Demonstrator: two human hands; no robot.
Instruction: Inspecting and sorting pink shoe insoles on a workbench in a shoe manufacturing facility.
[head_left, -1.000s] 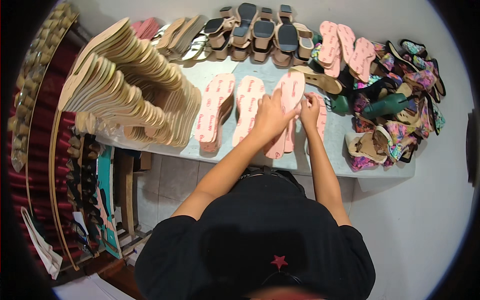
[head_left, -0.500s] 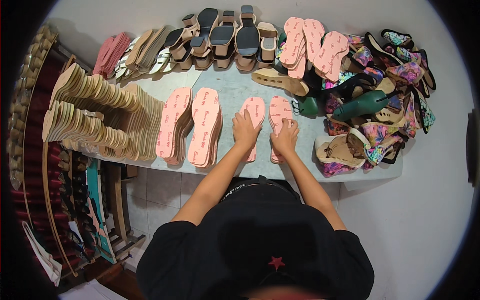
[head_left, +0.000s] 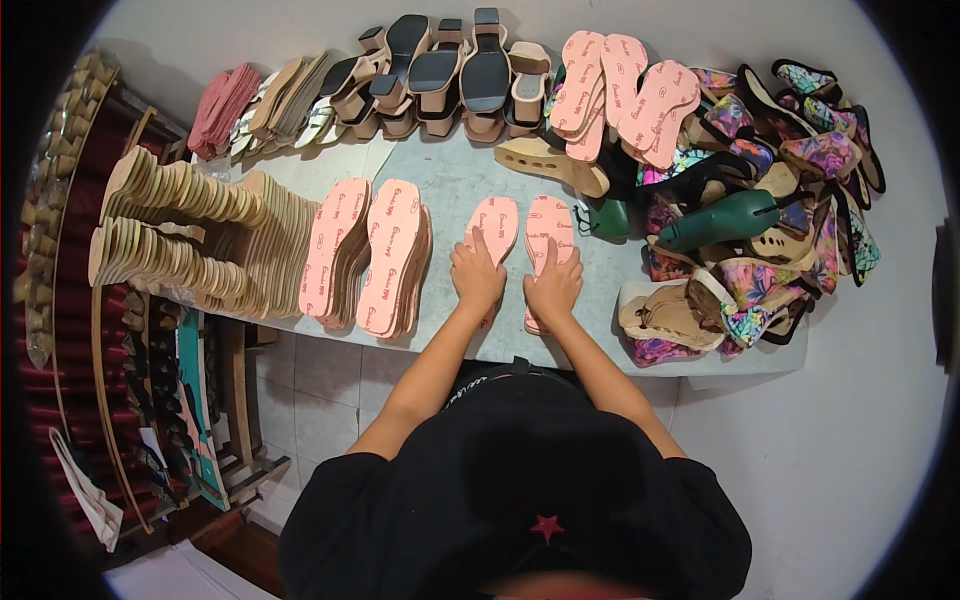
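Two pink printed insole stacks lie side by side in front of me, a left stack (head_left: pixel 494 219) and a right stack (head_left: pixel 549 218). My left hand (head_left: pixel 479 280) straddles the left stack at its waist, index finger along the top, other fingers at its left edge and thumb at its right. Around the right stack, my right hand (head_left: pixel 554 288) has its thumb on the left edge and its fingers over the top and right side. The insoles' near ends are partly hidden under my hands. Two taller pink insole stacks (head_left: pixel 392 255) stand just left of my left hand.
Beige insole rows (head_left: pixel 195 240) crowd the table's left side. Heeled sandals (head_left: pixel 435 75) line the back, and more pink insoles (head_left: pixel 655 110) lie at back right. Colourful shoes (head_left: pixel 775 270) and a green shoe last (head_left: pixel 720 220) are heaped at right. A rack stands lower left.
Both hands have slid slightly down the insole stacks toward me. My right hand's fingers now lie farther over its stack. The whole view has shifted a little.
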